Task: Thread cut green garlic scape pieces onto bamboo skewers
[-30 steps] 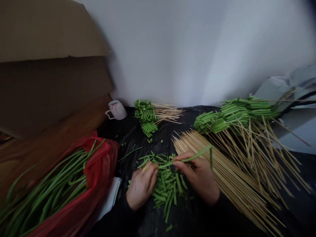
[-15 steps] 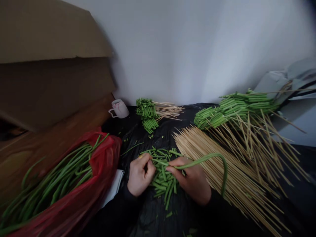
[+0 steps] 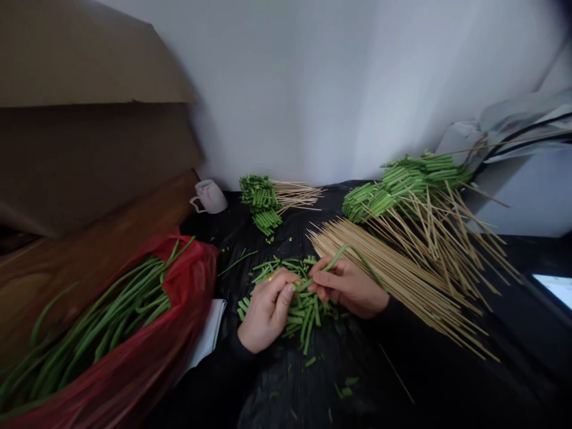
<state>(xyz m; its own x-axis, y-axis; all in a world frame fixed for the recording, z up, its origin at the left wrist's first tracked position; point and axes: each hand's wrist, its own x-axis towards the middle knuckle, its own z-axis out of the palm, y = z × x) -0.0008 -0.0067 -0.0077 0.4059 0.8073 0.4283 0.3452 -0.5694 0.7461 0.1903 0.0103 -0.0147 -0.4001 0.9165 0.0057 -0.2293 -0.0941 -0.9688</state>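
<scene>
A long green bean [image 3: 338,255] runs between my hands, its free tail arching over the back of my right hand [image 3: 351,287]. The fingers of that hand are closed around the bean. My left hand [image 3: 267,308] pinches at the bean's near end, thumb and forefinger pressed together, close to the right fingertips. Directly under both hands lies a loose pile of short cut bean pieces [image 3: 307,328], partly covered by them. To the right, a bundle of bare wooden skewers [image 3: 393,268] is spread out.
On the left, a red plastic bag [image 3: 192,292] holds long beans [image 3: 111,310]. Skewered bean pieces are stacked at the back centre [image 3: 259,199] and back right [image 3: 411,185]. A white mug [image 3: 210,196] stands by the wall, near a cardboard box [image 3: 98,137]. A lit screen [image 3: 554,288] shows at right.
My hands have come closer together, the left turning over towards the right. The bean's tail hangs shorter beside my right hand. The view has shifted slightly rightward, bringing the lit screen in.
</scene>
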